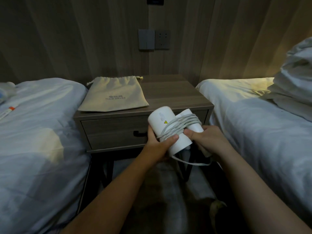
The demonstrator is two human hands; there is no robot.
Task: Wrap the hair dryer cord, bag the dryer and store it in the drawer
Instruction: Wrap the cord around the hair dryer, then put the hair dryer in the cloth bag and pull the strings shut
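Note:
I hold a white hair dryer (162, 118) in front of the nightstand. Its grey-white cord (181, 124) is wound several times around the body and folded handle; a loose loop hangs below. My left hand (158, 144) grips the dryer body from underneath, thumb pressed on the coils. My right hand (207, 141) holds the handle side, thumb on the cord, with the plug end apparently in its palm. A beige drawstring bag (113, 95) lies flat on the nightstand top. The drawer (114, 130) is closed, its dark handle partly hidden by my left hand.
The wooden nightstand (177, 97) stands between two beds with white bedding, the left bed (38, 132) and the right bed (261, 124). A bunched duvet (295, 78) sits on the right bed. Wall switches and a socket (154, 40) are above the nightstand.

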